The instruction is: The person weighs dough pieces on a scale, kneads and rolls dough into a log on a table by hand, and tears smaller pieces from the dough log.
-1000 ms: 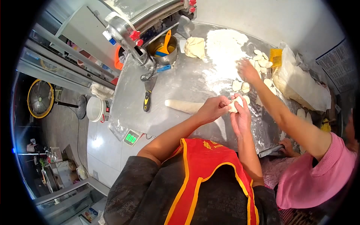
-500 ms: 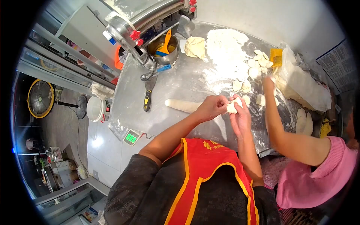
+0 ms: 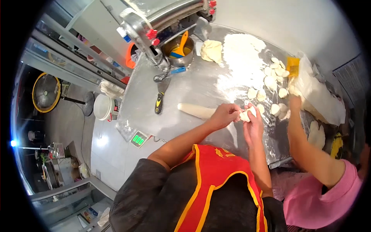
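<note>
A small piece of white dough (image 3: 247,113) is held between my two hands above the steel table. My right hand (image 3: 254,125) cups it from the right, fingers curled round it. At its left side, my left hand (image 3: 227,115) pinches the edge with thumb and fingertips. A long roll of dough (image 3: 195,110) lies on the table, its right end hidden behind my left hand and forearm. Just beyond my hands sit several flattened dough pieces (image 3: 252,93), and others form a pile (image 3: 275,71) farther back.
A co-worker's arm (image 3: 299,133) reaches in from the right, near a plastic bag (image 3: 315,89). Flour (image 3: 241,50) covers the table's back, beside a dough lump (image 3: 211,51). At left are a scraper (image 3: 159,103), a pot (image 3: 181,58), a dough roller machine (image 3: 141,33) and a scale (image 3: 139,139).
The whole view has shifted slightly, moving the table rightward in the picture. The dough in my hands looks more squeezed and lumpy. The co-worker's hand has moved right, toward the bag.
</note>
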Available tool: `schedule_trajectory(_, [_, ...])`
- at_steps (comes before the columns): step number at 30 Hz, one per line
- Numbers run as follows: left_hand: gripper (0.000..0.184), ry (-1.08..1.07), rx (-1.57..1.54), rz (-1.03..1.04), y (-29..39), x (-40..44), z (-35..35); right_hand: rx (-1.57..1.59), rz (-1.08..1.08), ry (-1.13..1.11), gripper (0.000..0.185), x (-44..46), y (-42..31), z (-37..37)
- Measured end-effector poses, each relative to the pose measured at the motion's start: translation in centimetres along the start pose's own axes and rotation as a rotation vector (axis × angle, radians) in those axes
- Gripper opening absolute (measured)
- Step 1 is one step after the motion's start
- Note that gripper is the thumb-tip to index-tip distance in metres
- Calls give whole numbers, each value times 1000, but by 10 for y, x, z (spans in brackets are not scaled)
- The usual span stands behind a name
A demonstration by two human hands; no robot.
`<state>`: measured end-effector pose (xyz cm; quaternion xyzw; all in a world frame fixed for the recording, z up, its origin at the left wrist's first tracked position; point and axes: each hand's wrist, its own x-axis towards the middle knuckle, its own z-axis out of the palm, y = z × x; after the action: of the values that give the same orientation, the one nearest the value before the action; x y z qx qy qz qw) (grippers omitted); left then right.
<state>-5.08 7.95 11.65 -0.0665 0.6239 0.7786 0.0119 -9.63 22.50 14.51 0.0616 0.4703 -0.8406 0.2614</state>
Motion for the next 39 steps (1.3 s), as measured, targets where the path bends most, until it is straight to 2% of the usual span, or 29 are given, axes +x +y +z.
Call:
schedule_trajectory(6, [16, 257, -209, -149, -19, -2, -3, -110, -13, 66, 32, 3, 18, -2])
schedule_trajectory(8, [14, 310, -275, -249, -19, -3, -15, -111, 46, 129, 34, 2, 18, -3])
schedule_trajectory(9, [13, 350, -283, -235, -20, -2, -26, -111, 74, 162, 35, 2, 17, -4])
schedule_trajectory(13, [11, 517, -334, -213, -24, 3, -93, -62, 119, 241, 42, 4, 24, -26])
schedule_trajectory(17, [21, 615, -287, -169, -52, 16, -189, -44, 177, 236, 35, -2, 20, -31])
schedule_trajectory(20, [29, 552, 1142, 90, -38, 9, -230, -16, 176, 215, 34, 1, 23, -43])
schedule_trajectory(22, [33, 707, 440, 196, -96, 36, -277, -18, 181, 230, 32, 2, 24, -42])
schedule_trajectory(24, [30, 789, 174, 247, -149, 63, -322, -32, 176, 241, 32, 4, 24, -42])
schedule_trajectory(28, [25, 916, 507, 226, -182, 91, -357, -29, 203, 260, 32, 8, 27, -42])
schedule_trajectory(32, [26, 980, 595, -19, -152, 99, -348, -52, 217, 268, 35, 10, 26, -35])
schedule_trajectory(34, [26, 949, 258, -50, -137, 100, -343, -72, 208, 280, 40, 11, 24, -32])
schedule_trajectory(35, [27, 957, -248, -22, -128, 103, -342, -98, 178, 236, 44, 13, 26, -37])
schedule_trajectory(36, [29, 996, -627, -5, -119, 103, -339, -126, 151, 188, 47, 14, 28, -41])
schedule_trajectory(37, [30, 1050, -870, 2, -109, 100, -334, -226, 157, 191, 50, 16, 25, -38])
schedule_trajectory(39, [22, 1060, -885, -55, -91, 91, -318, -490, 156, 204, 54, 27, 24, -42])
